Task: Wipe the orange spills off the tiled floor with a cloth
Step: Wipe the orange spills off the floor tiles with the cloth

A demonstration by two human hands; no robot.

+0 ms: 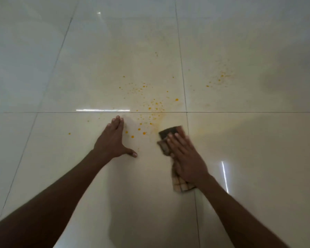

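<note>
orange spills (147, 106) dot the tiled floor (240, 158) between both hands. right hand (186, 158) presses one checked cloth (168, 135) flat, fingers straight; left hand (113, 140) flat, thumb splayed.

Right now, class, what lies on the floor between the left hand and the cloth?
In the head view, orange drops dot the tiled floor between the left hand and the cloth.

Cloth (168, 138) under right hand (186, 158) — spills (150, 104) ahead (leftward), left hand (113, 138) beside
</note>
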